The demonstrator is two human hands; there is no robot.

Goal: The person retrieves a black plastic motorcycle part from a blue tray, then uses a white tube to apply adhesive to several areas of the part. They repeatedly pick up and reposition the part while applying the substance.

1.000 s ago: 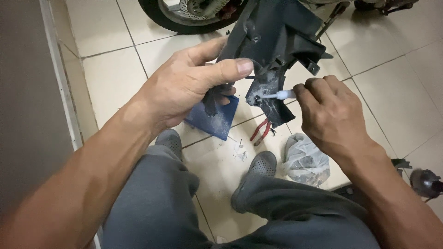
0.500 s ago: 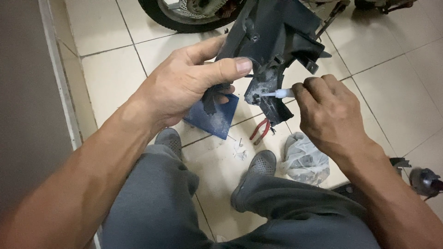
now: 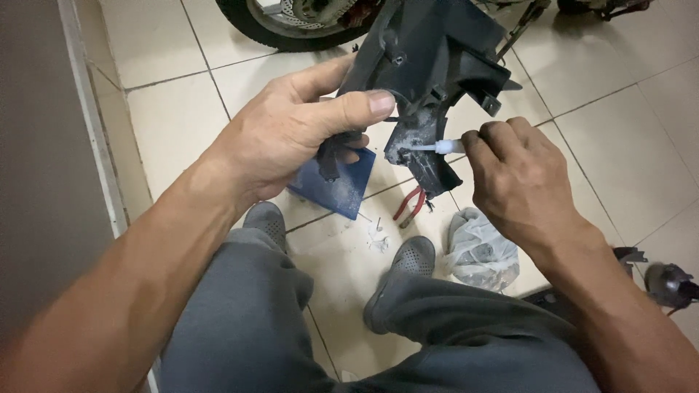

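Tiled floor (image 3: pixel 619 131) underneath; a stiff, light-looking black plastic panel (image 3: pixel 429 51) is being gripped by the left hand (image 3: pixel 291 131), best held there, while a small white tube (image 3: pixel 437 148) is being pinched against it by the right hand (image 3: pixel 517 175).

The floor (image 3: pixel 626 124) is pale square tile with dark grout lines. On it lie a dusty blue sheet (image 3: pixel 342 185), red-handled pliers (image 3: pixel 410 206), small white scraps (image 3: pixel 377 236) and a crumpled clear plastic bag (image 3: pixel 477 251). A motorcycle tyre (image 3: pixel 269 29) stands at the far edge.
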